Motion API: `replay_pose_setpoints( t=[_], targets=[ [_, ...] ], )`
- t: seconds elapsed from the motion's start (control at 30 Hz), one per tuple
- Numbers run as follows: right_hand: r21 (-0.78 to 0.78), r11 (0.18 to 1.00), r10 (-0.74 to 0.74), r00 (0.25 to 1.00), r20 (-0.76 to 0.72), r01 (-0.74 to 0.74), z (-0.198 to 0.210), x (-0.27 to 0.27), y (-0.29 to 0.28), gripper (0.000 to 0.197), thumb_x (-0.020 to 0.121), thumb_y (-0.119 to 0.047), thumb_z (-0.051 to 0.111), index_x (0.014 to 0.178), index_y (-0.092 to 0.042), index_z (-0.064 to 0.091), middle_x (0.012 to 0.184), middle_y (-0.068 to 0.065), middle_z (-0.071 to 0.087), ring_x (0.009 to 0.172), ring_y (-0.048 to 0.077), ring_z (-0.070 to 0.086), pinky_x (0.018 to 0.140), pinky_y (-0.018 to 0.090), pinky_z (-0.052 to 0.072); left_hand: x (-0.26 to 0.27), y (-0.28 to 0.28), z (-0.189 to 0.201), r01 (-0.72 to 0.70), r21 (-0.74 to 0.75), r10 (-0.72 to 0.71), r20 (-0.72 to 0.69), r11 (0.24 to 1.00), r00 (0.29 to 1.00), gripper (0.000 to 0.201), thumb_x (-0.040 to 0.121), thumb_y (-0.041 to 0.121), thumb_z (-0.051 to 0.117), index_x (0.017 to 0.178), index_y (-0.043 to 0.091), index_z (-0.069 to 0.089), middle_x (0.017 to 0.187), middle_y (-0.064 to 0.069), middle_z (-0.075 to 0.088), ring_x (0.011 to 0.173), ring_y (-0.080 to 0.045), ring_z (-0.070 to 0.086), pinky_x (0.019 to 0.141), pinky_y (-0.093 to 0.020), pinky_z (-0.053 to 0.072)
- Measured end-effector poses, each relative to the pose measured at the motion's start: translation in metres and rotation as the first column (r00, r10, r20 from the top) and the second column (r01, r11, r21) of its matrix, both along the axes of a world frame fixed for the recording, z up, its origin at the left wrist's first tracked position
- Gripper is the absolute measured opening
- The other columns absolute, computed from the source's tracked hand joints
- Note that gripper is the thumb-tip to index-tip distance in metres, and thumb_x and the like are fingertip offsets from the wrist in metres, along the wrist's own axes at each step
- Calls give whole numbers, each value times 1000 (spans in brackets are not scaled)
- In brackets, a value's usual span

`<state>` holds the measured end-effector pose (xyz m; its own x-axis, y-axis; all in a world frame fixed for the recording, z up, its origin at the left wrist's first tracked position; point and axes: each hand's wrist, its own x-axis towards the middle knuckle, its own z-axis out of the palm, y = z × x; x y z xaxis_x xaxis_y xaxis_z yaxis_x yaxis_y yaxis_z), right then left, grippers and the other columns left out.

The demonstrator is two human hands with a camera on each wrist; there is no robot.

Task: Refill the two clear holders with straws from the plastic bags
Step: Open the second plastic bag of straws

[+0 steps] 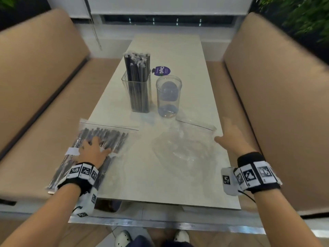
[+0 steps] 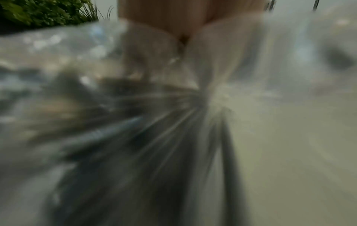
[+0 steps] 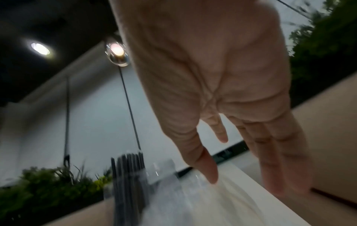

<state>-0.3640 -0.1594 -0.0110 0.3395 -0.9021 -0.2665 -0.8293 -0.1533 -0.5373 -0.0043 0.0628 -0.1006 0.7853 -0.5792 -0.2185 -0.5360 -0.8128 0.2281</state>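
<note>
A square clear holder (image 1: 137,90) packed with black wrapped straws (image 1: 137,68) stands mid-table; in the blurred right wrist view its straws (image 3: 127,175) show at lower left. Beside it on the right stands a round clear holder (image 1: 168,96) with no straws in it. A plastic bag of black straws (image 1: 106,138) lies at the table's near left edge, and my left hand (image 1: 93,150) rests flat on it with fingers spread. An empty, crumpled clear bag (image 1: 185,145) lies near right. My right hand (image 1: 229,134) hovers open over the table's right edge, holding nothing.
The pale table (image 1: 165,50) runs away from me between two tan bench seats (image 1: 35,77) (image 1: 277,86). A purple round sticker (image 1: 162,70) lies behind the holders. The bag of straws overhangs the left edge of the table.
</note>
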Motion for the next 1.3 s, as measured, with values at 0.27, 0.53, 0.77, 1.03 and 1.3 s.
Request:
replay_pose_setpoints(
  t=[0.27, 0.53, 0.77, 1.03, 1.3],
  targets=[
    [46, 991, 79, 836, 542, -123, 88, 69, 17, 36, 91, -13, 62, 126, -8, 54, 109, 16, 67, 92, 27, 70, 84, 41, 58, -1, 3, 59, 132, -409, -50, 205, 903, 977, 12, 94, 2, 48, 106, 2, 46, 79, -35, 59, 74, -50, 61, 66, -55, 51],
    [445, 793, 61, 781, 622, -416, 82, 178, 38, 59, 92, -63, 46, 139, -27, 38, 130, 14, 48, 109, 37, 59, 89, 49, 55, -22, -19, 157, 612, -559, -299, 553, 559, 778, 6, 93, 5, 54, 94, 0, 58, 74, -14, 59, 64, -25, 49, 54, -37, 36],
    [511, 610, 18, 655, 755, -606, 90, 220, 52, 63, 94, -62, 41, 121, -8, 59, 134, 23, 59, 122, 40, 59, 103, 51, 48, -7, -17, 135, 803, -372, -522, 618, 465, 589, 4, 87, -2, 59, 89, 0, 61, 95, -17, 63, 73, -30, 58, 49, -38, 50],
    [19, 929, 306, 799, 518, -368, 70, 238, 78, 17, 85, -3, 66, 74, -13, 62, 66, 0, 59, 56, 9, 55, 48, 15, 43, 8, -2, 134, 591, -562, -743, -66, 579, 666, 29, 78, 55, 67, 91, 29, 66, 111, 11, 57, 91, -4, 59, 71, -11, 45],
    [200, 649, 545, 632, 552, -734, 82, 230, 121, 50, 100, -34, 51, 146, -18, 37, 133, -2, 57, 120, 12, 57, 97, 28, 51, 12, -29, 167, -98, -721, -380, -470, 686, 797, 37, 89, 34, 67, 92, -2, 60, 71, -10, 66, 57, -17, 65, 55, -27, 55]
  ],
)
